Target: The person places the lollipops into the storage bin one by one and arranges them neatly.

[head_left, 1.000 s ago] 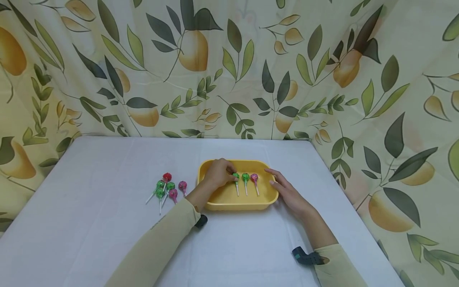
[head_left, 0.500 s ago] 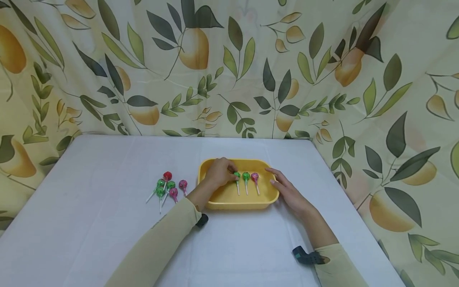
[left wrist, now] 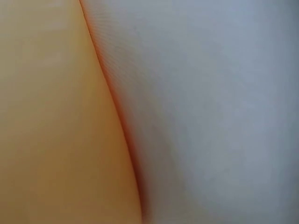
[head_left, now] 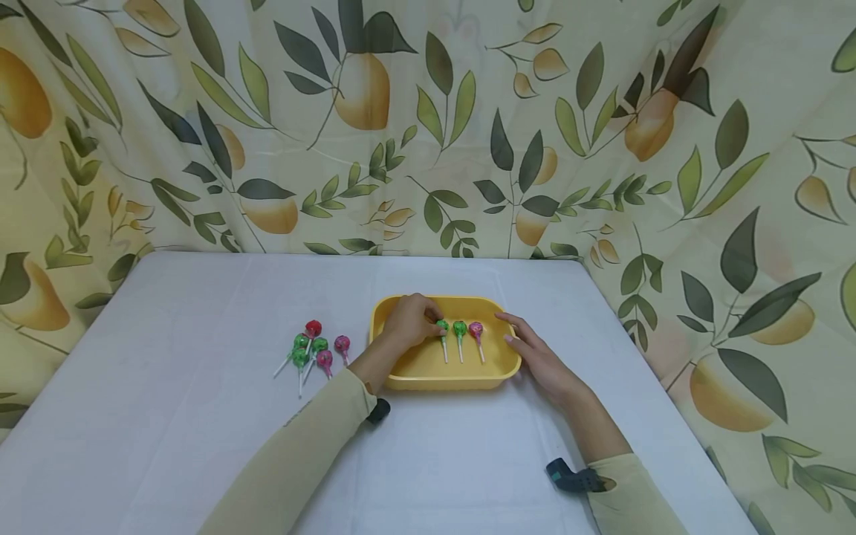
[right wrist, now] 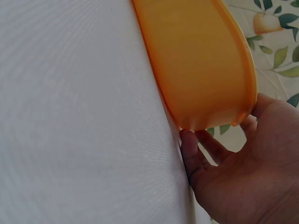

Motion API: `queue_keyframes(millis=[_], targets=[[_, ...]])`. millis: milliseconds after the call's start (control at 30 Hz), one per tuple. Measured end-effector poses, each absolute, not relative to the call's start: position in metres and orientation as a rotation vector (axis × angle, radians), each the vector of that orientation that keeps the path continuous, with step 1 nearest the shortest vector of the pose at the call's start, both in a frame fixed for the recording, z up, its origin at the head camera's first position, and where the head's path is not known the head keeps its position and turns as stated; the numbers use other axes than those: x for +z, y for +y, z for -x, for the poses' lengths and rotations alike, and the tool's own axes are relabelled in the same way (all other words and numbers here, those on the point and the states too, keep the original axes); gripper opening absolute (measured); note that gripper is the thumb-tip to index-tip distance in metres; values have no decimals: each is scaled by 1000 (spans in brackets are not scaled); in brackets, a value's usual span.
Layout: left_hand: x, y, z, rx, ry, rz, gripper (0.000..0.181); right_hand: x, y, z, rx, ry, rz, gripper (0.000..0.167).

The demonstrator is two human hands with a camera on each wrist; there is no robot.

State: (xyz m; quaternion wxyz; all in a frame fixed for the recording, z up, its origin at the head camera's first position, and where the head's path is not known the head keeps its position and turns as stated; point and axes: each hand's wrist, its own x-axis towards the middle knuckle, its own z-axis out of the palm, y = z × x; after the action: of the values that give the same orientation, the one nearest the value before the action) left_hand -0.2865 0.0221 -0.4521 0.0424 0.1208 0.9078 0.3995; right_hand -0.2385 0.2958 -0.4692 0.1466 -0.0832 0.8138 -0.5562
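A yellow plastic tray stands on the white-covered table. Inside it my left hand pinches the head of a green-wrapped lollipop, whose white stick points toward me. Beside that, in a row, lie another green lollipop and a pink lollipop. At the tray's right end my right hand holds the rim and side wall; in the right wrist view, curled fingers touch the tray's lower wall. Only the outside of the tray and white cloth show in the left wrist view; the left hand is hidden there.
Left of the tray, several lollipops lie on the cloth: a red one, green ones in a cluster, and pink ones near the left forearm. A fruit-patterned curtain hangs behind the table.
Both hands keep their places, the left on the green lollipop and the right at the tray. Only a slight shift of the head view shows.
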Motion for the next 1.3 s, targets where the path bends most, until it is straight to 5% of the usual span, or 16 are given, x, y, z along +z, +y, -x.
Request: queue_keyframes(millis=[1300], targets=[[-447,20,280,1327,2782,-353,18,-469,299,238,-1585,2352,221,47]])
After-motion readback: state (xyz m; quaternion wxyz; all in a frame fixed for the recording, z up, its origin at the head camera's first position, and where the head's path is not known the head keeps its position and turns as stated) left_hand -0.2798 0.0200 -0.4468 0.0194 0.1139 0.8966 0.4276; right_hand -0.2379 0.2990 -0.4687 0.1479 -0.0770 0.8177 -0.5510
